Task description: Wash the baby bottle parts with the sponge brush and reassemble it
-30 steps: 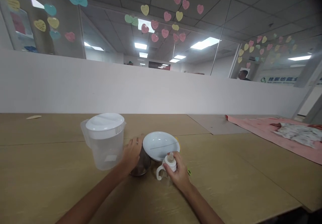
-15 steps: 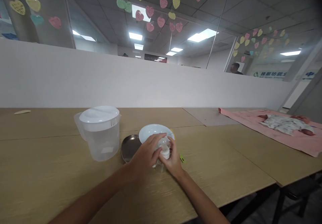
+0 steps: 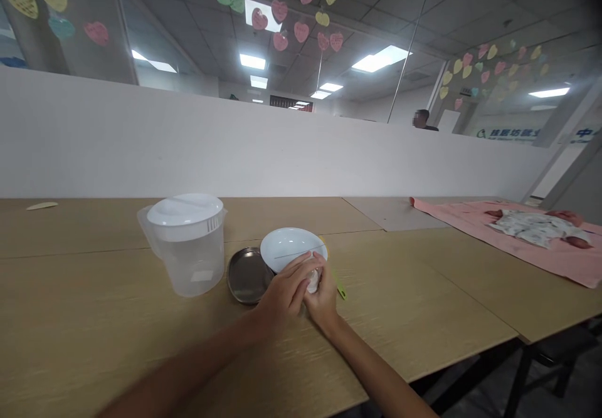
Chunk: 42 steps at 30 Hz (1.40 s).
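Observation:
A small clear baby bottle with a white collar [image 3: 313,281] is between my hands, its lower part hidden by them. My left hand [image 3: 288,287] is closed over it from the left, fingers laid across the top. From the right, my right hand [image 3: 324,299] wraps around it, fingertips near the left ones. Just behind the hands sits a white bowl [image 3: 282,242] with a thin straight rod lying across it. A dark metal tray [image 3: 247,277] is left of my left hand. Beside my right hand, a green handle tip [image 3: 342,291] pokes out.
A lidded clear plastic pitcher [image 3: 190,255] stands on the wooden table [image 3: 117,330] at left. On the right, a baby doll [image 3: 527,227] in patterned clothes lies on a pink cloth [image 3: 451,220]. A white partition [image 3: 235,148] runs behind; a person [image 3: 423,119] is beyond it.
My left hand has slid over the bottle's top and its fingers have closed in, covering the clear cap and the body. The view has shifted slightly.

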### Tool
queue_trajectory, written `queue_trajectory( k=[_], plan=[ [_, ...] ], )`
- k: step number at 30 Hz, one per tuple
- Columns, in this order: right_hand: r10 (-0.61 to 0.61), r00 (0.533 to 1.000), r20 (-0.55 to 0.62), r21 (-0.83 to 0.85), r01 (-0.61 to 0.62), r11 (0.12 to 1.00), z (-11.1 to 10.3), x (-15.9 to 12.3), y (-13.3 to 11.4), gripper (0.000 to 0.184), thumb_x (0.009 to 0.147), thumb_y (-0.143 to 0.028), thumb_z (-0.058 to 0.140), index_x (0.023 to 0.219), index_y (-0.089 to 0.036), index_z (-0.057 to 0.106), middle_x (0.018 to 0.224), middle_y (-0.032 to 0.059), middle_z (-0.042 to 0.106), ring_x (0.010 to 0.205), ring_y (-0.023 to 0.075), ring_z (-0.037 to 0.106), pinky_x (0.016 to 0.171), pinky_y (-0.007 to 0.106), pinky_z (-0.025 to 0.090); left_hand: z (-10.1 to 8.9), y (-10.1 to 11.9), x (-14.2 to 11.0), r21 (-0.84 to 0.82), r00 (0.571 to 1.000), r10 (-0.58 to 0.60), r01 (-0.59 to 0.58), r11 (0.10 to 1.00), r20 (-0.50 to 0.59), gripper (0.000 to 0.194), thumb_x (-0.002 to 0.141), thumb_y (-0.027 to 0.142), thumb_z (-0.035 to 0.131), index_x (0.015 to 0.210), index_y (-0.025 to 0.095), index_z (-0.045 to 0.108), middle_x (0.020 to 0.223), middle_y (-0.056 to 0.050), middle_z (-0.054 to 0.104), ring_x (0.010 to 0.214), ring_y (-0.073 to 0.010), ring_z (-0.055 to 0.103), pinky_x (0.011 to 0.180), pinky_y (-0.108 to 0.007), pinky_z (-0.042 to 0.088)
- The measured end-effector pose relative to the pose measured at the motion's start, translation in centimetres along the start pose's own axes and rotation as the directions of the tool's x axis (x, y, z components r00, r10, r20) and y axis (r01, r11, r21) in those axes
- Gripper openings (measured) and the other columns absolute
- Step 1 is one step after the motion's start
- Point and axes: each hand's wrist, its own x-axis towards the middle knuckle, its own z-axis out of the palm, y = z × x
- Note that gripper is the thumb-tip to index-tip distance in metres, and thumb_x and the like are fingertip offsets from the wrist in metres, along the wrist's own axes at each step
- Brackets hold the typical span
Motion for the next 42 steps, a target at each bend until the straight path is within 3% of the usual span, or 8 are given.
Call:
queue_trajectory(
  k=[7, 10, 13, 18, 22, 26, 30, 42],
  plan=[
    [-0.018, 1.0, -0.011, -0.077, 0.017, 0.997, 0.0, 0.3, -0.7, 0.051, 0.079, -0.043, 0.052, 0.121, -0.016, 0.043, 0.113, 0.0135, 0.058, 0.103, 0.0251, 0.057, 0.085, 0.041, 0.048, 0.4, -0.6, -0.5, -0.111, 0.993, -0.113, 0.108, 0.988, -0.035, 0.037, 0.091, 0.023, 0.038, 0.127, 0.023, 0.048, 0.134, -0.006, 0.048, 0.126, -0.0191, 0.041, 0.103, -0.033, 0.037],
    [-0.037, 0.999, 0.006, -0.131, 0.037, 0.991, -0.2, 0.3, -0.6, 0.057, 0.078, -0.044, 0.054, 0.125, -0.016, 0.04, 0.112, 0.0141, 0.058, 0.1, 0.0259, 0.058, 0.081, 0.04, 0.049, 1.8, -0.6, -2.0, -0.147, 0.966, -0.213, 0.192, 0.97, -0.144, 0.045, 0.092, 0.024, 0.038, 0.137, 0.025, 0.033, 0.136, -0.006, 0.045, 0.123, -0.0174, 0.044, 0.101, -0.031, 0.039],
    [-0.071, 0.997, 0.035, -0.178, 0.077, 0.981, -0.5, 0.2, -0.1, 0.067, 0.077, -0.045, 0.056, 0.132, -0.014, 0.033, 0.114, 0.0153, 0.058, 0.104, 0.0274, 0.056, 0.083, 0.04, 0.049, 3.4, -0.6, -3.8, -0.144, 0.933, -0.262, 0.233, 0.962, -0.248, 0.054, 0.092, 0.026, 0.038, 0.142, 0.027, 0.018, 0.144, -0.007, 0.033, 0.131, -0.0188, 0.033, 0.107, -0.035, 0.032],
    [-0.103, 0.99, 0.099, -0.135, 0.116, 0.984, -1.0, 0.2, 0.6, 0.071, 0.081, -0.046, 0.049, 0.139, -0.014, 0.023, 0.122, 0.0153, 0.053, 0.112, 0.0279, 0.051, 0.089, 0.042, 0.045, 4.0, -0.5, -4.6, -0.254, 0.903, -0.388, 0.338, 0.906, -0.183, 0.064, 0.089, 0.033, 0.046, 0.143, 0.022, 0.013, 0.149, -0.009, 0.021, 0.136, -0.0236, 0.021, 0.11, -0.038, 0.027],
    [-0.068, 0.994, 0.091, -0.09, 0.076, 0.993, -1.1, 0.1, 0.7, 0.06, 0.082, -0.042, 0.049, 0.132, -0.014, 0.033, 0.117, 0.0148, 0.055, 0.107, 0.027, 0.053, 0.087, 0.042, 0.045, 3.6, -0.7, -4.1, -0.356, 0.89, -0.442, 0.379, 0.854, -0.111, 0.065, 0.086, 0.029, 0.048, 0.142, 0.021, 0.017, 0.146, -0.01, 0.028, 0.134, -0.024, 0.027, 0.108, -0.04, 0.03],
    [0.011, 0.999, 0.037, 0.026, -0.012, 1.0, -1.2, 0.2, 0.5, 0.047, 0.079, -0.04, 0.053, 0.118, -0.016, 0.042, 0.104, 0.0109, 0.057, 0.09, 0.0215, 0.058, 0.076, 0.035, 0.049, 3.9, -1.4, -3.9, -0.373, 0.907, -0.418, 0.37, 0.851, -0.054, 0.069, 0.076, 0.019, 0.056, 0.139, 0.019, 0.027, 0.141, -0.012, 0.037, 0.128, -0.0265, 0.037, 0.102, -0.039, 0.039],
    [0.033, 0.998, 0.046, 0.097, -0.037, 0.995, -1.4, 0.3, 0.8, 0.045, 0.077, -0.042, 0.055, 0.113, -0.017, 0.042, 0.096, 0.0076, 0.056, 0.08, 0.0181, 0.058, 0.069, 0.032, 0.049, 4.7, -2.1, -4.0, -0.31, 0.911, -0.407, 0.368, 0.877, -0.07, 0.071, 0.072, 0.022, 0.062, 0.137, 0.019, 0.033, 0.138, -0.011, 0.042, 0.123, -0.0263, 0.043, 0.102, -0.042, 0.038],
    [0.021, 0.995, 0.102, 0.118, -0.033, 0.992, -2.0, 0.6, 0.8, 0.044, 0.078, -0.039, 0.056, 0.114, -0.018, 0.044, 0.1, 0.008, 0.057, 0.081, 0.0175, 0.058, 0.067, 0.029, 0.051, 5.2, -3.0, -4.5, -0.26, 0.917, -0.393, 0.365, 0.894, -0.065, 0.072, 0.073, 0.022, 0.063, 0.137, 0.019, 0.031, 0.139, -0.011, 0.04, 0.123, -0.0248, 0.043, 0.1, -0.04, 0.04]
  ],
)
